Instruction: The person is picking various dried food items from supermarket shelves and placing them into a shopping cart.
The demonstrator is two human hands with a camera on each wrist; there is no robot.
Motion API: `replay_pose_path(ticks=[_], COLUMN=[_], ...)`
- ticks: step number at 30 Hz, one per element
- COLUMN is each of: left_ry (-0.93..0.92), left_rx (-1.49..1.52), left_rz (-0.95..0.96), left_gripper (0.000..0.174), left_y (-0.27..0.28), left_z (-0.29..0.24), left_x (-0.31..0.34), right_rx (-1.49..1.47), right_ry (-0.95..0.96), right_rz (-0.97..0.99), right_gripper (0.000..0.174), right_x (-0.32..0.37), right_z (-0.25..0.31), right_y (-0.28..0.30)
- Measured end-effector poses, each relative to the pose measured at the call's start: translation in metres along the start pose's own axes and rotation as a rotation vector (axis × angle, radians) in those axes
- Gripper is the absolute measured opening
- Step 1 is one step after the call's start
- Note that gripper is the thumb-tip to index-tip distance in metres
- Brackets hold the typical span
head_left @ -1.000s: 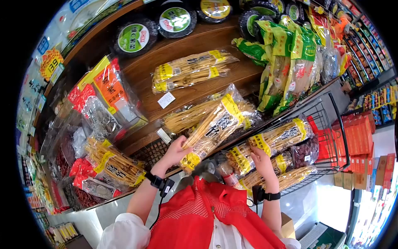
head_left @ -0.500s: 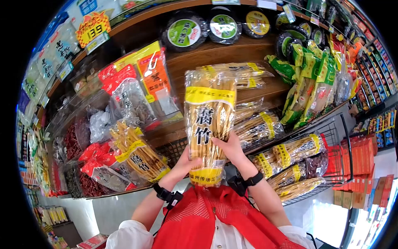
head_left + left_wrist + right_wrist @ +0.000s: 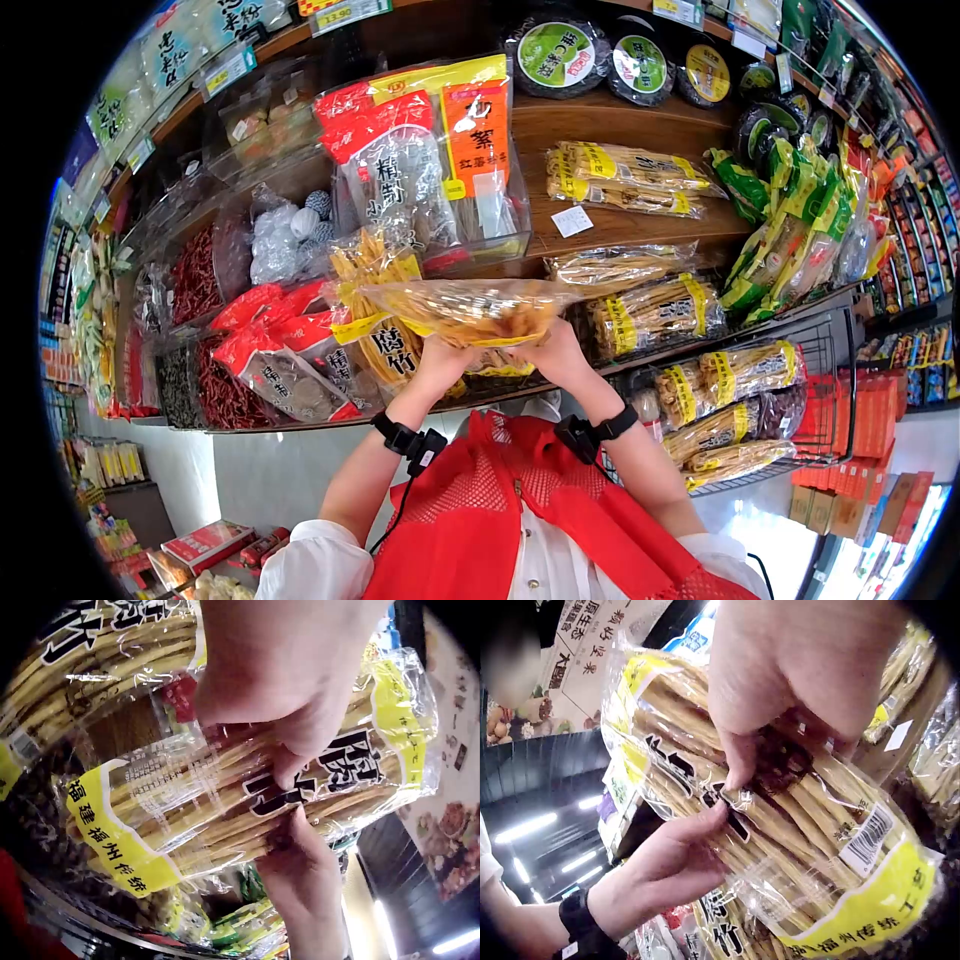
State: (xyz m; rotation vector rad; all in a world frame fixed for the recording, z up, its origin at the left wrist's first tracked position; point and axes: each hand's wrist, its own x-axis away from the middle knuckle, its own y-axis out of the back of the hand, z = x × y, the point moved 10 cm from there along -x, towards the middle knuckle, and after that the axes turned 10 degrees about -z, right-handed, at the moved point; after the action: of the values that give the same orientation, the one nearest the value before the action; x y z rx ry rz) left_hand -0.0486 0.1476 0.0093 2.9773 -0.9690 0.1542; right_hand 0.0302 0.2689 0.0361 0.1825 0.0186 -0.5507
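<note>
A clear bag of yellow sticks with yellow label bands is held between both hands, seen nearly edge-on in the head view. My left hand grips its left part and my right hand its right part. In the left wrist view both thumbs press on the front of the bag, close together over the black characters. The right wrist view shows the same bag with its barcode and yellow bottom band. Under the held bag, a similar upright bag leans among red-topped packets.
A wire cart at the right holds several similar stick bags. More stick bags lie on the wooden shelf. Green-and-yellow packets stand farther right; round black packages line the back.
The held bag has gone from upright, facing the head camera, to nearly edge-on. The head view has shifted left along the shelf. Earlier, my right hand was over the cart; it now grips the bag too.
</note>
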Motion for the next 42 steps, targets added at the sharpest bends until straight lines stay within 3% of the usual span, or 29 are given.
replay_pose_path(ticks=[1,3,4,5,7,10,12,15,16,21,23,26,28,29,31,33,36,37,39,40,42], left_ry=[-0.001,-0.169,-0.034,-0.031,0.042,0.122,0.108,0.11,0.087,0.1,0.068,-0.005,-0.212,-0.214,-0.397,-0.453,-0.715,-0.714,-0.563,-0.49,-0.428], left_rx=[0.001,-0.271,-0.395,-0.395,-0.057,-0.041,-0.096,-0.147,-0.138,-0.163,-0.148,-0.292,-0.443,-0.446,-0.621,-0.595,-1.04,-1.039,-0.971,-0.893,-0.854], left_rz=[-0.005,-0.102,-0.127,-0.134,-0.326,-0.403,-0.42,-0.407,-0.44,-0.485,-0.484,-0.454,-0.505,-0.503,-0.461,-0.456,-0.139,-0.139,0.237,0.234,0.294], left_gripper=[0.033,0.025,0.026,0.026,0.027,0.028,0.028,0.029,0.028,0.023,0.02,0.031,0.045,0.045,0.058,0.059,0.049,0.049,0.042,0.038,0.035], left_y=[0.005,0.013,0.019,0.019,0.039,0.045,0.044,0.042,0.044,0.049,0.05,0.048,0.04,0.037,0.019,0.011,-0.021,-0.017,-0.031,-0.026,-0.022], left_z=[0.005,-0.021,-0.023,-0.022,-0.013,-0.004,0.004,0.033,0.037,0.027,0.021,0.002,-0.032,-0.036,-0.059,-0.069,-0.057,-0.046,0.004,0.017,0.036], left_x=[-0.002,-0.007,-0.01,-0.019,-0.035,-0.056,-0.065,-0.072,-0.072,-0.064,-0.062,-0.06,-0.049,-0.043,-0.021,0.002,0.025,0.026,0.025,0.02,0.008], right_rx=[-0.004,0.019,-0.024,-0.067,-0.107,-0.192,-0.004,0.113,0.166,0.177,0.283,0.325,0.27,0.216,0.256,0.152,0.242,0.243,0.444,0.396,0.389], right_ry=[-0.018,0.055,0.047,0.039,-0.143,-0.125,-0.304,-0.367,-0.235,-0.284,-0.196,-0.183,-0.192,-0.197,-0.226,-0.231,-0.208,-0.209,-0.166,-0.048,-0.045], right_rz=[0.024,0.028,-0.035,-0.097,-0.11,-0.127,-0.057,0.035,-0.018,-0.042,-0.044,0.008,-0.032,-0.07,-0.045,-0.043,-0.014,-0.014,-0.195,-0.2,-0.231], right_gripper=[0.045,0.042,0.04,0.039,0.034,0.032,0.032,0.035,0.037,0.041,0.039,0.038,0.038,0.039,0.039,0.04,0.048,0.048,0.057,0.06,0.052], right_x=[-0.003,-0.01,-0.019,-0.029,-0.048,-0.073,-0.083,-0.084,-0.09,-0.08,-0.077,-0.076,-0.078,-0.08,-0.08,-0.077,-0.077,-0.074,-0.068,-0.07,-0.076], right_z=[-0.011,-0.013,-0.01,-0.007,-0.033,-0.046,-0.081,-0.134,-0.148,-0.121,-0.105,-0.104,-0.12,-0.125,-0.122,-0.126,-0.127,-0.122,-0.077,-0.064,-0.06], right_y=[-0.006,-0.014,-0.013,-0.01,-0.013,-0.02,-0.03,-0.045,-0.047,-0.041,-0.037,-0.045,-0.05,-0.05,-0.049,-0.048,-0.052,-0.053,-0.035,-0.038,-0.038])
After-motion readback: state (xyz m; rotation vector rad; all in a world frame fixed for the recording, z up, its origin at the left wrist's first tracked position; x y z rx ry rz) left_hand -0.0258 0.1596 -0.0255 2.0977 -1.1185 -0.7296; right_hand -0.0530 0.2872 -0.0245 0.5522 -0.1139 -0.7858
